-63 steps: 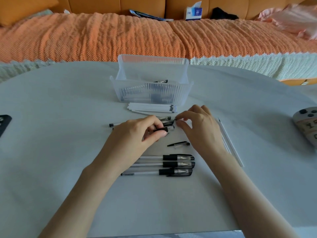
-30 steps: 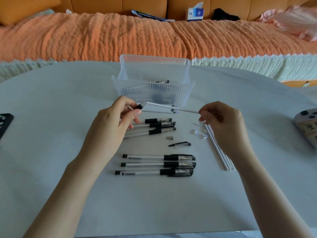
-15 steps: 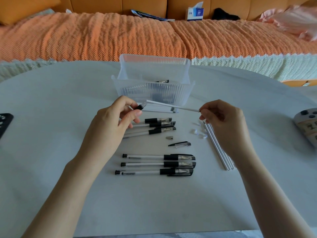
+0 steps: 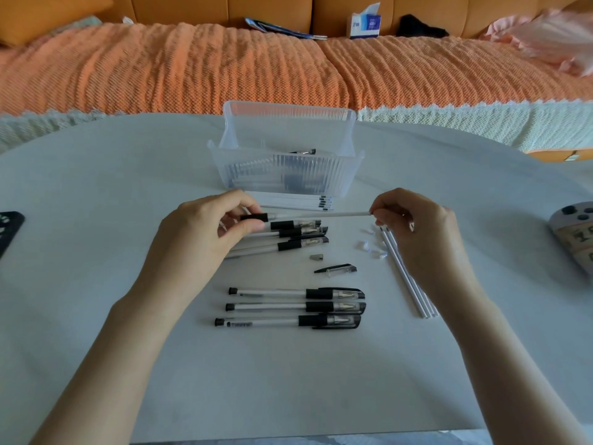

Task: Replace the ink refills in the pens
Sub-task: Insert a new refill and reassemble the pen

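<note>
Two hands, one pen. Your left hand [image 4: 205,236] has thumb and fingers curled round the clear pen barrel with the black rubber grip [image 4: 255,217], held just above the loose pile of clear-and-black pens [image 4: 298,234] at its fingertips. From the grip's mouth the thin white ink refill [image 4: 321,215] runs rightward, roughly level. Nearer you than the gap between your hands lie the small grey metal tip cone [image 4: 316,257] and the clear pen cap with black clip [image 4: 335,268]; you will probably need both to close up. Your right hand [image 4: 420,232] pinches the refill's far end between thumb and forefinger; its other fingers are curled in, apparently holding nothing. Going in or coming out: cannot tell from this view. Either way, hold barrel and refill on one line and move the right hand straight along it; the tube looks thin and will likely bow. Bare white refill tubes [image 4: 407,284] lie under your right wrist. Don't mix them with this one.
</note>
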Motion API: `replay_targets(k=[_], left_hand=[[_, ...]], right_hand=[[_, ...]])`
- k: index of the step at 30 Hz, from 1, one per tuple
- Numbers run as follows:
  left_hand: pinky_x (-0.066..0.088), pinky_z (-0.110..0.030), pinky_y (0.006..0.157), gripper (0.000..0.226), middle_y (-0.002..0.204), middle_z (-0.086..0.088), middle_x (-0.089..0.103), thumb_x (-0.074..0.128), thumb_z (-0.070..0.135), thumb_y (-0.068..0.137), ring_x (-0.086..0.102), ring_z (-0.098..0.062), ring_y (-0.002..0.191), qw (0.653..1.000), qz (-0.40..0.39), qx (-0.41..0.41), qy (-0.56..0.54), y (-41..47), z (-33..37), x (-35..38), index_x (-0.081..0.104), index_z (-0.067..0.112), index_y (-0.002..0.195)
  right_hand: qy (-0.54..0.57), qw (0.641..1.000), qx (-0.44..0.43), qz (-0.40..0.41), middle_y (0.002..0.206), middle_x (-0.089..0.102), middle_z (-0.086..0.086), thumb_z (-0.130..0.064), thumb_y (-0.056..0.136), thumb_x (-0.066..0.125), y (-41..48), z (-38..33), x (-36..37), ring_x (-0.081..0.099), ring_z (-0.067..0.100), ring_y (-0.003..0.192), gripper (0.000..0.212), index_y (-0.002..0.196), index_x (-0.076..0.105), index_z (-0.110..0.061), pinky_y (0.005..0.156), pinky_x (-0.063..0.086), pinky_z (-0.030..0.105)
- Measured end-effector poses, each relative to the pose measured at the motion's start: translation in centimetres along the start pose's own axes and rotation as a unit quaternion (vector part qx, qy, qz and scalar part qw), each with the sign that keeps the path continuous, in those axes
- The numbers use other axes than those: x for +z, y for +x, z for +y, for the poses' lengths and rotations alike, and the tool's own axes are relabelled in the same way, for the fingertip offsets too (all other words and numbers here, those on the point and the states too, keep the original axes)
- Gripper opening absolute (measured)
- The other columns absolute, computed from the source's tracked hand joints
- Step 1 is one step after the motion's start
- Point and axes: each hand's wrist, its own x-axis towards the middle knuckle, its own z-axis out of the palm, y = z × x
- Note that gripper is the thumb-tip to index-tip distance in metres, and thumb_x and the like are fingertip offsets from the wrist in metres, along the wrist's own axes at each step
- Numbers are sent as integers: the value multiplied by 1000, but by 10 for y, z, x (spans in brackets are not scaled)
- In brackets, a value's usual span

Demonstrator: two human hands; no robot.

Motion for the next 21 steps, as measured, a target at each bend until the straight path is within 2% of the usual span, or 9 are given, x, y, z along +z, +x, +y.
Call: replay_targets(k=[6, 9, 12, 15, 18, 21], left_hand=[[52, -34, 77, 13, 84, 15, 67, 68, 39, 77, 63, -1, 82, 999, -46, 19, -8, -4, 7, 11, 65, 32, 87], [52, -35, 78, 13, 88, 17, 67, 67, 39, 78, 63, -1, 85, 997, -57, 36, -24, -6, 12, 16, 63, 33, 89], [51, -29, 74, 13, 91, 20, 66, 66, 32, 81, 62, -2, 84, 995, -69, 64, -37, -9, 18, 23, 63, 35, 93], [48, -21, 74, 17, 93, 18, 66, 67, 24, 83, 61, -1, 86, 993, -74, 82, -38, -10, 21, 27, 63, 34, 97], [37, -6, 67, 12, 90, 19, 66, 66, 32, 82, 58, 4, 81, 992, -73, 83, -55, -11, 24, 28, 64, 33, 94], [35, -6, 64, 10, 83, 19, 65, 65, 42, 81, 56, 6, 74, 993, -52, 87, -56, -11, 24, 29, 63, 33, 86]], right_hand=[[37, 996, -2, -81, 72, 67, -6, -2, 83, 62, -8, -14, 11, 57, 5, 67, 14, 81, 67, -15, 63, 41, 10], [69, 990, 1, -121, 72, 67, -8, -4, 84, 63, -11, -21, 14, 56, 4, 66, 14, 85, 69, -16, 66, 43, 12], [96, 986, 4, -138, 69, 67, -9, -3, 83, 64, -13, -26, 16, 57, 5, 64, 14, 85, 69, -16, 65, 44, 10], [142, 981, 16, -133, 71, 69, -3, -1, 81, 67, -13, -28, 17, 60, 10, 63, 14, 88, 68, -14, 64, 46, 12], [182, 973, 28, -136, 72, 71, 1, 0, 79, 69, -14, -30, 16, 60, 10, 61, 15, 89, 66, -11, 63, 47, 13], [173, 973, 36, -147, 68, 70, -5, -5, 79, 70, -15, -31, 16, 58, 4, 58, 11, 88, 68, -12, 61, 45, 11]])
